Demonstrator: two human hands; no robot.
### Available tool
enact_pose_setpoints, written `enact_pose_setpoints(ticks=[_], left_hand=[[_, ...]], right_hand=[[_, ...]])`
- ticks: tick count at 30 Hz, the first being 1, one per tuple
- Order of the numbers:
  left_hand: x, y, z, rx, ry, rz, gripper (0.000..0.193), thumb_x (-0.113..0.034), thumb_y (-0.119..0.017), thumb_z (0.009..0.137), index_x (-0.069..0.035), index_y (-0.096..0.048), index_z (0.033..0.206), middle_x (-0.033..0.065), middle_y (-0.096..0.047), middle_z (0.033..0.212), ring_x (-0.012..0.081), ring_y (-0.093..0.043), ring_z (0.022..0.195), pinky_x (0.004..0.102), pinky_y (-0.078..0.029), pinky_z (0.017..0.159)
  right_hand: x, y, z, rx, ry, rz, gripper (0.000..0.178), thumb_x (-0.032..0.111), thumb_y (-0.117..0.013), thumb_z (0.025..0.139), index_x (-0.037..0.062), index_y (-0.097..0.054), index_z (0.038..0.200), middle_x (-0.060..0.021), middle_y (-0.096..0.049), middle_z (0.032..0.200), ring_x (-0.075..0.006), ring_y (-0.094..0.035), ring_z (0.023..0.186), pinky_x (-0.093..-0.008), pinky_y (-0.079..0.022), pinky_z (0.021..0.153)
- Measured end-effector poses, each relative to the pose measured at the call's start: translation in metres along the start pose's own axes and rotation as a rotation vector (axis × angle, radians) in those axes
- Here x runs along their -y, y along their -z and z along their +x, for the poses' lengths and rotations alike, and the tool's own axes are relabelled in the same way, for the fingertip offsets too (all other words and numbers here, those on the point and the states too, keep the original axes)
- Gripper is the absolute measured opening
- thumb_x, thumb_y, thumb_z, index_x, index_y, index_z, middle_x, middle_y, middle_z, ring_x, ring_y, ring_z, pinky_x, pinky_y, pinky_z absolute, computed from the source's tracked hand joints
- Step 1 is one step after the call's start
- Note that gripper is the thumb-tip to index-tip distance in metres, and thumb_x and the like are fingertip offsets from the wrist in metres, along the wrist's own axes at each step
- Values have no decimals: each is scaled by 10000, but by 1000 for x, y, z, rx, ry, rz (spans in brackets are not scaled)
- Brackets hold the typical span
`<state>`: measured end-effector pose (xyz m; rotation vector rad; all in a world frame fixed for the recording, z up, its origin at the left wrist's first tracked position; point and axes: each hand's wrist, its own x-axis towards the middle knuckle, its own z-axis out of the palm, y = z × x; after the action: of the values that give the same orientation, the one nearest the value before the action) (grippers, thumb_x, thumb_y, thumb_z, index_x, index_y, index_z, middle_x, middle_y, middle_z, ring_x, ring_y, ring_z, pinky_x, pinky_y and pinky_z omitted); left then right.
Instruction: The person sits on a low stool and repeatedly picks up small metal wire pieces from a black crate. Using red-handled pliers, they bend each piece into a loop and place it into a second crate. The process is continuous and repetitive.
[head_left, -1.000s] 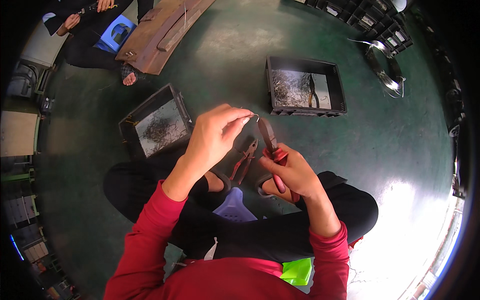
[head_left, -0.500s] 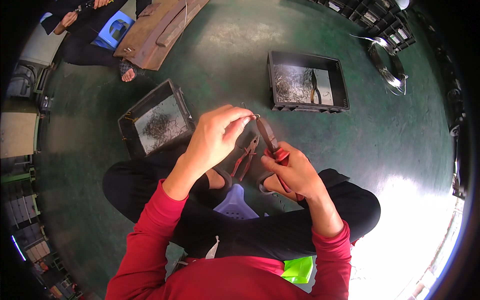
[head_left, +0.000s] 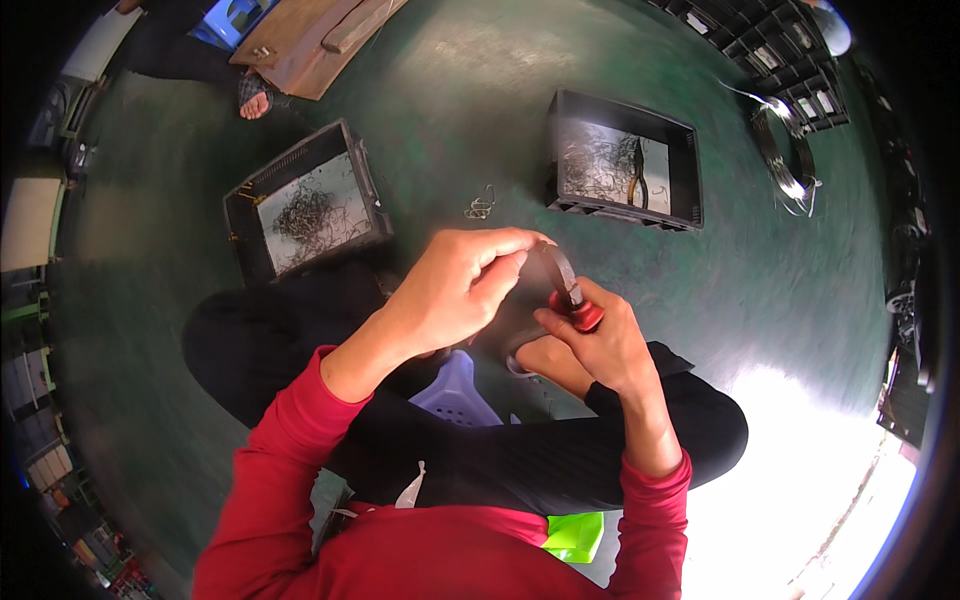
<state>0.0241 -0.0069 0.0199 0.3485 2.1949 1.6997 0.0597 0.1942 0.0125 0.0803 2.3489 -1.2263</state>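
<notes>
My right hand (head_left: 608, 338) is wrapped round red-handled pliers (head_left: 562, 275), whose dark jaws point up and away from me. At the jaw tip, my left hand (head_left: 455, 288) pinches with thumb and forefinger. The short piece of wire in that pinch is almost wholly hidden now; half a second ago its bent end showed between fingers and jaws. Just beyond my left hand, a few bent wire pieces (head_left: 481, 207) lie on the green floor.
Two black crates stand ahead, the left crate (head_left: 378, 226) and the right crate (head_left: 625, 212), both with many small wire pieces; the right one also holds dark pliers (head_left: 638, 180). A wire coil (head_left: 785, 160) lies far right near stacked black crates (head_left: 775, 50). A purple stool (head_left: 455, 395) is between my legs.
The view has shifted. Both hands sit a little farther right and lower, still together at the jaw tip. The second pliers on the floor are now out of sight, and the loose wire pieces show.
</notes>
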Motion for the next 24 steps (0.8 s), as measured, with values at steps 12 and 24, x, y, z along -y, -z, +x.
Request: enact_pose_setpoints(ticks=[12, 24], left_hand=[[1, -8, -9, -132, -164, 25, 245, 55, -495, 876, 41, -639, 1074, 62, -551, 664, 79, -497, 559, 241, -403, 516], [3, -19, -9, -271, -243, 84, 219, 68, -538, 853, 54, -627, 1052, 146, -624, 754, 132, -550, 570, 259, -438, 524]], right_hand=[[1, -14, 5, -141, 102, 15, 209, 111, -741, 790, 12, -571, 863, -64, -578, 670, -139, -503, 586, -280, -444, 574], [-5, -23, 11, -303, 150, -53, 242, 97, -746, 754, 30, -545, 872, -139, -608, 690, -322, -607, 607, -340, -479, 591]])
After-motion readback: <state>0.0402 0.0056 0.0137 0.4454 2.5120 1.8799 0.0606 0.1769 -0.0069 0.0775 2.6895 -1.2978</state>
